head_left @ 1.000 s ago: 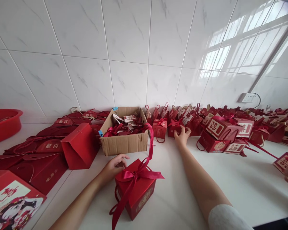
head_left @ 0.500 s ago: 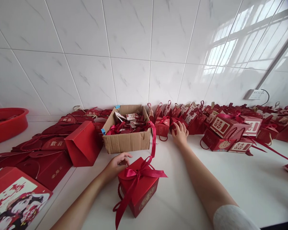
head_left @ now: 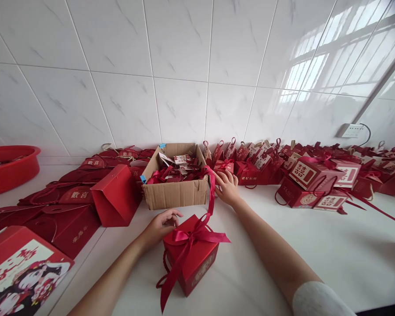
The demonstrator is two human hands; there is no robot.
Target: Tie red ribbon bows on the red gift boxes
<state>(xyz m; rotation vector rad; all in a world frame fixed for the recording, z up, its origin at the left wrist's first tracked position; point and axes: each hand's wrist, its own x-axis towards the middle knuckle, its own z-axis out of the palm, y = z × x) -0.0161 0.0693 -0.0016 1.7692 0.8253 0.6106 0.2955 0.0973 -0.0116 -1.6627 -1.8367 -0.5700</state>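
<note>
A red gift box (head_left: 202,259) with a bright satin bow stands tilted toward me on the white counter. My left hand (head_left: 161,226) rests at its back left corner, loosely curled and holding nothing visible; whether it touches the box I cannot tell. My right hand (head_left: 227,188) reaches to a smaller red gift box (head_left: 224,165), its fingers spread against that box's front and partly covering it. Just right of the fingers sits another small red gift box (head_left: 246,171) with a bow. A ribbon (head_left: 212,193) trails from the cardboard box (head_left: 174,196) to the large box's bow.
Folded red boxes (head_left: 74,217) pile up on the left beside an upright red box (head_left: 116,197) and a red basin (head_left: 15,171). Rows of small boxes line the tiled wall, with stacked boxes (head_left: 303,193) at the right. A power strip (head_left: 350,130) hangs on the wall.
My right hand has moved left from one small bowed box to the one beside it. My left hand and the large bowed box stay in place.
</note>
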